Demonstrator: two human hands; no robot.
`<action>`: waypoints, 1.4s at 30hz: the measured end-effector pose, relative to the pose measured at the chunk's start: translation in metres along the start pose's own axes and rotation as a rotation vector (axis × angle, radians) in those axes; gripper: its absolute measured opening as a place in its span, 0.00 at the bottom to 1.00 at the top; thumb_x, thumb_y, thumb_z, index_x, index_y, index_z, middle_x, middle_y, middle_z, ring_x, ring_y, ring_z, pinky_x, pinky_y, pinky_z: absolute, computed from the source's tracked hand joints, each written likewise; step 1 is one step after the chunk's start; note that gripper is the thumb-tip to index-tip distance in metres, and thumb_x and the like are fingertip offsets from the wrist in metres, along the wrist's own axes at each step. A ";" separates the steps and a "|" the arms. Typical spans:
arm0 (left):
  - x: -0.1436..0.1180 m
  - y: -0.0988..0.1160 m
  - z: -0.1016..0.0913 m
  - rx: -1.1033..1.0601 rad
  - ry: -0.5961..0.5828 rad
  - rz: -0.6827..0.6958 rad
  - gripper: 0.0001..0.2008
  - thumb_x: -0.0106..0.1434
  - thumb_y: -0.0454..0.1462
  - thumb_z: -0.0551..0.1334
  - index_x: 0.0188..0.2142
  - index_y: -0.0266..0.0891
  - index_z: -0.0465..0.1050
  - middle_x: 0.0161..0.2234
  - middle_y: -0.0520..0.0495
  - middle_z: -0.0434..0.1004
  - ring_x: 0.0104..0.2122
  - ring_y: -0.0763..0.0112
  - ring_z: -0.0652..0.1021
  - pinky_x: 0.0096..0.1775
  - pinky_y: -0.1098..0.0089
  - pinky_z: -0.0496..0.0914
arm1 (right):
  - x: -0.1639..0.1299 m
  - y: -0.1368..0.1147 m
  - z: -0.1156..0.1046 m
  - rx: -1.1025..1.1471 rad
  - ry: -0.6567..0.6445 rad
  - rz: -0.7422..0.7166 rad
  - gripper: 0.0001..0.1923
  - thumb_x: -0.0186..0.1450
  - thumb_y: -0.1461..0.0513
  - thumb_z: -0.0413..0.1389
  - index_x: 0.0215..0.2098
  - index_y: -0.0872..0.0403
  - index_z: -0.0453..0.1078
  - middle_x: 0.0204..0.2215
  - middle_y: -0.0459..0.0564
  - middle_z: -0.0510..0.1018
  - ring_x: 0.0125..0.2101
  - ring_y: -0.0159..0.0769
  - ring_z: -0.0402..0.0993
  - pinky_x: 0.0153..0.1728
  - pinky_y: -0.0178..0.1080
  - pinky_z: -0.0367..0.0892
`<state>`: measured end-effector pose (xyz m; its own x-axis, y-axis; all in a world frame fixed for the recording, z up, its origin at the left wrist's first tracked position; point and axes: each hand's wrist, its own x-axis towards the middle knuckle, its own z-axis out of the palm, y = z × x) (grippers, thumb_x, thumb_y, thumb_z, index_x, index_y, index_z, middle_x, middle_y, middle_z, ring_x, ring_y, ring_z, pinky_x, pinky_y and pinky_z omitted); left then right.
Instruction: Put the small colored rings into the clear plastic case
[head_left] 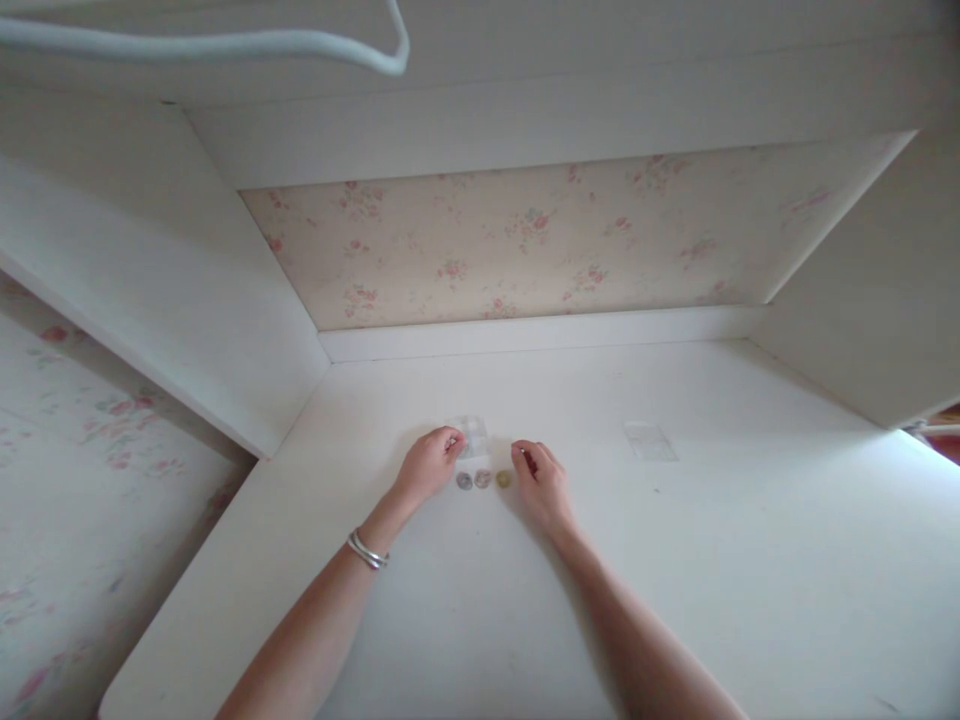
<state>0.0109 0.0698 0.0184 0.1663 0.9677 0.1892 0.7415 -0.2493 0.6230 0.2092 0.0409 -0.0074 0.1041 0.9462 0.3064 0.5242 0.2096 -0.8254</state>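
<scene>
Three coins lie in a row on the white desk [675,560]: two silvery coins [473,480] and a golden coin [503,479]. My left hand [429,463] pinches the edge of a small clear plastic bag [473,438] just behind the coins. A silver bracelet [367,550] sits on that wrist. My right hand [540,480] rests on the desk just right of the golden coin, fingers curled together; whether it holds something small is hard to tell.
A second small clear bag [650,441] lies flat to the right. White side panels [187,300] and a floral back wall [540,240] enclose the desk. A white cable [225,42] hangs across the top.
</scene>
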 end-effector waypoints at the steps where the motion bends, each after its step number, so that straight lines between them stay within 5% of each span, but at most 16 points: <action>1: 0.002 -0.001 0.002 0.022 0.009 0.002 0.10 0.63 0.40 0.54 0.35 0.40 0.73 0.32 0.48 0.77 0.32 0.70 0.75 0.36 0.72 0.65 | 0.000 -0.001 -0.001 0.002 -0.002 0.000 0.18 0.66 0.53 0.43 0.37 0.54 0.72 0.30 0.49 0.74 0.27 0.32 0.68 0.31 0.35 0.62; 8: -0.022 -0.008 -0.003 -0.066 0.150 -0.106 0.15 0.63 0.46 0.53 0.37 0.39 0.72 0.23 0.53 0.70 0.23 0.73 0.70 0.29 0.74 0.63 | 0.000 -0.002 -0.002 0.013 -0.027 -0.012 0.16 0.67 0.55 0.44 0.38 0.53 0.71 0.32 0.48 0.75 0.28 0.31 0.68 0.32 0.35 0.62; 16: -0.062 -0.013 -0.012 -0.235 0.076 -0.259 0.18 0.61 0.50 0.54 0.36 0.39 0.72 0.19 0.56 0.61 0.20 0.74 0.64 0.24 0.75 0.57 | -0.010 -0.009 0.000 -0.171 -0.132 -0.178 0.14 0.67 0.57 0.45 0.38 0.52 0.72 0.29 0.48 0.73 0.27 0.30 0.68 0.30 0.32 0.60; 24: -0.060 -0.009 -0.013 -0.272 0.025 -0.259 0.18 0.60 0.49 0.53 0.35 0.39 0.72 0.19 0.56 0.64 0.20 0.74 0.65 0.23 0.75 0.56 | -0.027 -0.032 0.016 -0.468 -0.314 -0.501 0.14 0.69 0.61 0.46 0.38 0.50 0.74 0.29 0.49 0.72 0.30 0.31 0.67 0.35 0.35 0.53; 42: -0.062 -0.015 -0.012 -0.324 0.009 -0.207 0.16 0.62 0.47 0.54 0.35 0.39 0.73 0.19 0.56 0.64 0.20 0.76 0.65 0.24 0.75 0.56 | -0.028 -0.032 0.031 -0.547 -0.285 -0.544 0.13 0.69 0.62 0.45 0.39 0.51 0.73 0.28 0.48 0.71 0.28 0.31 0.65 0.34 0.36 0.51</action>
<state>-0.0179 0.0131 0.0064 0.0275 0.9988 0.0400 0.5145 -0.0485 0.8561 0.1634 0.0156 -0.0041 -0.4633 0.7888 0.4039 0.7851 0.5767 -0.2259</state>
